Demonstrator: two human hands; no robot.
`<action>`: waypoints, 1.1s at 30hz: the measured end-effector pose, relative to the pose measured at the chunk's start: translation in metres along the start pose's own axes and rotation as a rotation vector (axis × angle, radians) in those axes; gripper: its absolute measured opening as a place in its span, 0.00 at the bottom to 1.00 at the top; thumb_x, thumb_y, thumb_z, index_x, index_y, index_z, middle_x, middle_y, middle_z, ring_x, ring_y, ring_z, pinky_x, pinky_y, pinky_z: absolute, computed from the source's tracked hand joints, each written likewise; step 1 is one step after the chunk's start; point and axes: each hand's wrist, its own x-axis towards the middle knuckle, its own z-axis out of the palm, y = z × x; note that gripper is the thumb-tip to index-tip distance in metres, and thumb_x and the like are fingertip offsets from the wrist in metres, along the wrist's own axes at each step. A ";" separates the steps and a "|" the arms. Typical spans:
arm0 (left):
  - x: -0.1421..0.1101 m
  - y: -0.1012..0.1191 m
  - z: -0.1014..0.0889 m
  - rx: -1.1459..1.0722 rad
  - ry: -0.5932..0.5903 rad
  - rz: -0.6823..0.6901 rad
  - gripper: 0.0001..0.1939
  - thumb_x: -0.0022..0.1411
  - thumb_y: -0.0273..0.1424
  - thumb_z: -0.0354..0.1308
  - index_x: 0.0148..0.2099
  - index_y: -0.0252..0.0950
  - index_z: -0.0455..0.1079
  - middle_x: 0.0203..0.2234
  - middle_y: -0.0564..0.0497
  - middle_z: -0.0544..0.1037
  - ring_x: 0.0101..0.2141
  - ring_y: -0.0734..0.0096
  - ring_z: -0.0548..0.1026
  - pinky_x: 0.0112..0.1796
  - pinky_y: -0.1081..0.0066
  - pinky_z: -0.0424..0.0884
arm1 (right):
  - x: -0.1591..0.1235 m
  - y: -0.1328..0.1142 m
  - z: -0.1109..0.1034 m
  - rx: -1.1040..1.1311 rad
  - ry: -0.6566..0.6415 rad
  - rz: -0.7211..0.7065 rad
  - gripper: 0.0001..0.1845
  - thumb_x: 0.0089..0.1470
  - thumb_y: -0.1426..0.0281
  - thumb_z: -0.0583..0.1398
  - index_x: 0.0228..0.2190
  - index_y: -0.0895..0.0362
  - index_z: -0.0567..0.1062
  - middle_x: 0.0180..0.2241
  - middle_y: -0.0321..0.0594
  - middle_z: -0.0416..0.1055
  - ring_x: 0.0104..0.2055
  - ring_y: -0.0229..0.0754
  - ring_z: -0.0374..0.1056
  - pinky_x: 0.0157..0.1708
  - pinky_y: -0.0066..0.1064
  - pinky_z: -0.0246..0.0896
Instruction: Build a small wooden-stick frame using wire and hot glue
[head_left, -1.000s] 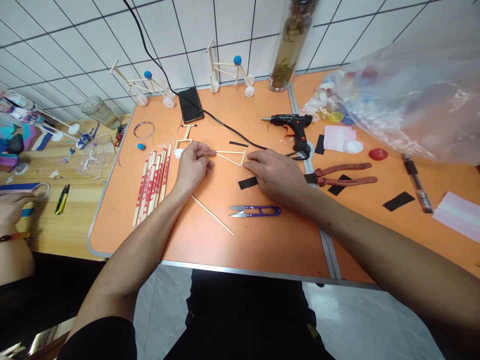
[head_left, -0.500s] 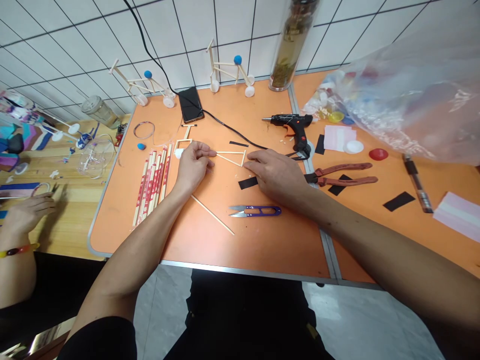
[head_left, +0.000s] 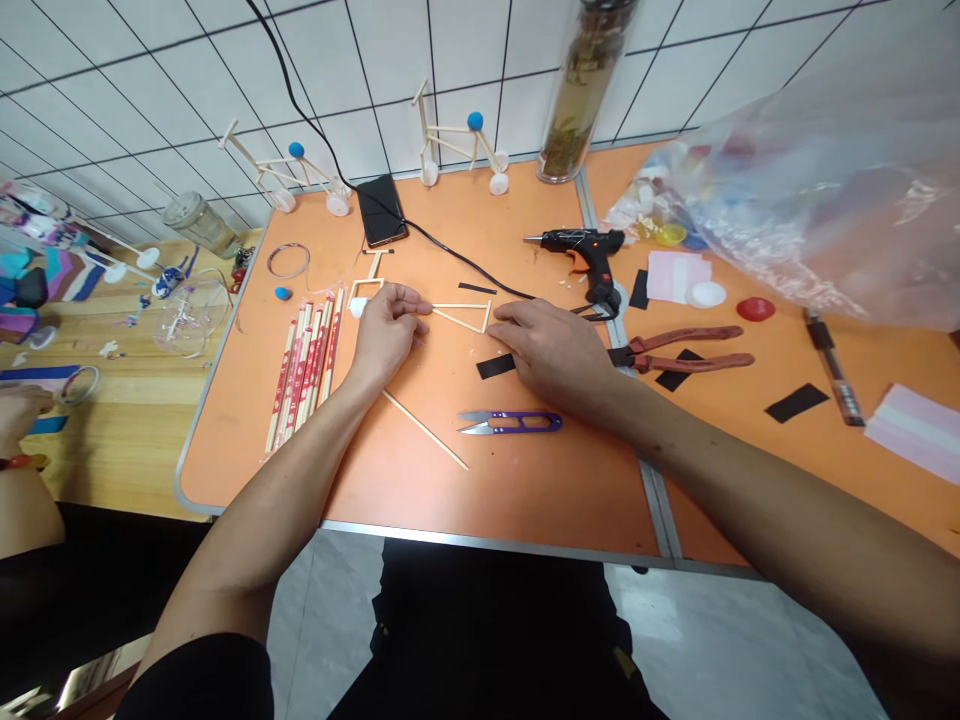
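Observation:
My left hand grips a thin wooden stick frame, with a white bottle-cap wheel showing at the frame's left end beyond my fingers. My right hand lies flat to the right, its fingertips beside the frame's pointed right end and just above a black foam strip. Below my hands lie a loose wooden stick and purple-handled thread snips. A bundle of red-printed chopsticks sits left of my left hand.
A black hot glue gun, red-handled pliers and a clear plastic bag occupy the right. Two finished stick models stand at the back near a phone. A co-worker's hand rests on the wooden table at far left.
My hands and the stick frame stay almost still. The co-worker's hand has moved left, towards the edge of the view.

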 end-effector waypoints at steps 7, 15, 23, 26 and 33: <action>0.000 -0.001 0.000 -0.013 -0.002 0.005 0.21 0.47 0.15 0.54 0.42 0.40 0.70 0.38 0.51 0.86 0.28 0.71 0.79 0.27 0.72 0.72 | 0.000 -0.001 -0.002 -0.003 -0.010 0.010 0.24 0.70 0.81 0.55 0.52 0.55 0.88 0.60 0.50 0.85 0.55 0.56 0.73 0.48 0.44 0.64; 0.000 0.000 0.000 -0.008 0.003 -0.008 0.21 0.47 0.15 0.55 0.42 0.40 0.70 0.38 0.50 0.86 0.28 0.71 0.79 0.27 0.72 0.72 | 0.001 -0.002 -0.003 0.000 -0.024 0.015 0.24 0.70 0.81 0.55 0.51 0.56 0.89 0.61 0.51 0.84 0.55 0.57 0.73 0.50 0.45 0.65; 0.001 -0.002 -0.001 -0.016 -0.006 0.012 0.21 0.47 0.14 0.54 0.42 0.40 0.71 0.37 0.52 0.86 0.27 0.71 0.79 0.26 0.72 0.73 | 0.000 0.000 -0.001 -0.013 -0.009 -0.002 0.24 0.69 0.82 0.55 0.51 0.56 0.88 0.60 0.51 0.85 0.55 0.56 0.73 0.48 0.44 0.65; 0.002 -0.003 -0.001 -0.021 -0.001 0.016 0.22 0.47 0.13 0.53 0.41 0.40 0.70 0.36 0.52 0.86 0.26 0.71 0.79 0.25 0.73 0.73 | 0.000 0.001 0.000 -0.009 0.004 -0.009 0.24 0.68 0.82 0.56 0.51 0.55 0.88 0.59 0.50 0.85 0.55 0.56 0.73 0.48 0.44 0.65; 0.003 -0.003 -0.001 -0.012 0.001 0.019 0.21 0.48 0.13 0.54 0.41 0.40 0.70 0.36 0.53 0.87 0.26 0.72 0.79 0.25 0.74 0.73 | 0.001 0.000 -0.001 -0.016 -0.034 0.012 0.24 0.69 0.82 0.56 0.52 0.57 0.89 0.61 0.51 0.84 0.56 0.57 0.74 0.49 0.46 0.67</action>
